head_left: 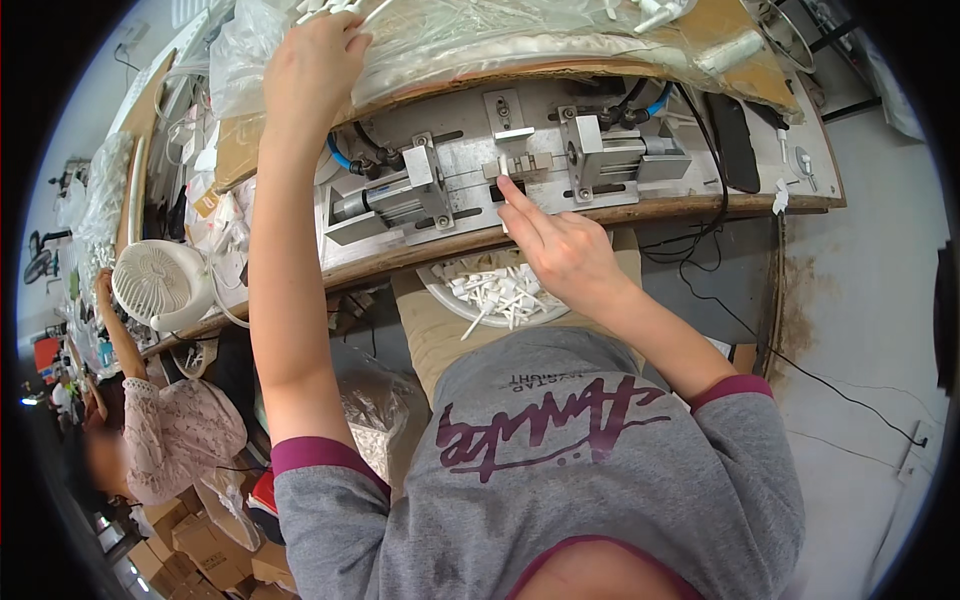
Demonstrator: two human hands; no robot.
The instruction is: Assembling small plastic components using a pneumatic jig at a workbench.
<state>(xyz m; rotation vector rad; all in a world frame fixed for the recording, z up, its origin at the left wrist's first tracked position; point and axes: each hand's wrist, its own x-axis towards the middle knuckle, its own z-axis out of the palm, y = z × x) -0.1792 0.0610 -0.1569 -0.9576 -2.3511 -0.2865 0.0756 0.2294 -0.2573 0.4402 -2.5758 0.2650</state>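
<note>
Wooden workbench carried a metal fixture plate with clamping blocks at centre. A cardboard sheet under clear plastic bags lay at the far edge (a white desk fan stood left).

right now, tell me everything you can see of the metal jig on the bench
The jig is a grey metal plate lying flat on the wooden bench, carrying clamp blocks, a cylinder at each end, blue and black hoses at the back. The right hand touches its small middle block with its fingers. The left hand reaches beyond it to a plastic bag.
</note>
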